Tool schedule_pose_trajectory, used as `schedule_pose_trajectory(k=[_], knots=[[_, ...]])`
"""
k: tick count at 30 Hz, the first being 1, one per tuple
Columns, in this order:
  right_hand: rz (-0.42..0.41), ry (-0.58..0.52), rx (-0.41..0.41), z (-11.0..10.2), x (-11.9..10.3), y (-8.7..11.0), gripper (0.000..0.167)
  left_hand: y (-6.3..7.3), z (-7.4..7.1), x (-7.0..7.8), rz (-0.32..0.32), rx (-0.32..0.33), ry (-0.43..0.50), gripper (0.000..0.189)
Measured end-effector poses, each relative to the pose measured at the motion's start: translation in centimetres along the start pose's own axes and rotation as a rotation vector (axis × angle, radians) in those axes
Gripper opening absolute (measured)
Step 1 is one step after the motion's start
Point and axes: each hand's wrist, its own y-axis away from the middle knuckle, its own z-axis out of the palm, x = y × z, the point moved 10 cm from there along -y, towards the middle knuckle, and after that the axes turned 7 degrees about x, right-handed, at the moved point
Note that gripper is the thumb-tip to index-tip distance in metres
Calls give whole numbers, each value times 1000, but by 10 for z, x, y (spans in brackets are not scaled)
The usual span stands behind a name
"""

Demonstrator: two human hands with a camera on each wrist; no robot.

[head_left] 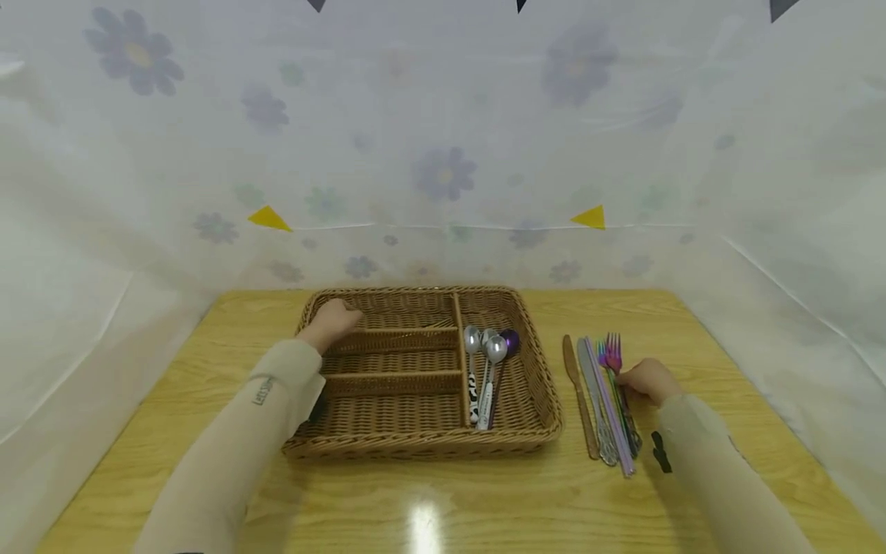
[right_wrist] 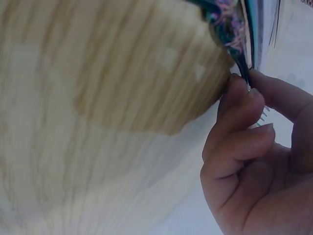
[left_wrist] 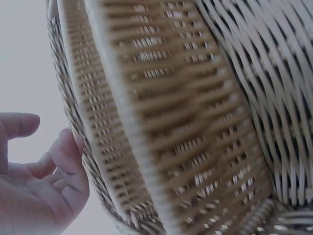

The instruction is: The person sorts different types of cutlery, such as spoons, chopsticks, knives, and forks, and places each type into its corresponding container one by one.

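Observation:
My left hand [head_left: 334,322] is over the back left of a wicker basket [head_left: 415,442]. The left wrist view shows its fingers loosely curled near the rim, holding nothing. My right hand [head_left: 649,380] pinches a purple-pink fork [head_left: 613,352] between thumb and forefinger. In the right wrist view, the fork's ornate iridescent handle [right_wrist: 229,24] extends above the fingertips. Left of that hand lie a rainbow-coloured fork [head_left: 601,352], lilac chopsticks [head_left: 609,408], a silver knife [head_left: 592,385] and a copper-coloured knife [head_left: 577,385].
Several spoons [head_left: 494,350] lie in the basket's right compartment, one with a purple bowl [head_left: 511,341]. Dividers [head_left: 394,375] split the left side into three sections. A small black strip [head_left: 661,452] lies by the right sleeve. A flowered curtain [head_left: 443,115] surrounds the wooden table [head_left: 360,508].

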Motion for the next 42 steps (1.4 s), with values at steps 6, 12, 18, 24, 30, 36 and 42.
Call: schedule_pose_trajectory(k=[6,12,18,24,30,36,42], knots=[[46,-70,-15,-1,7,2,24,7,21,10,-4,-39,5,38],[46,-70,-14,-5,9,4,26,14,32,15,-24,-73,28,45],[20,-68,-20,-10,7,8,31,16,34,18,-33,-79,28,45],[49,-143,-51,-17,4,13,24,15,35,22,-7,-78,6,46],[63,-172,-64,-19,-6,13,23,16,37,26,-4,-85,20,44],[35,-202,-120,-8,-26,14,21,17,41,32,12,-89,18,39],[-4,-247,-173,3,-53,18,27,17,48,31,24,-108,7,38]])
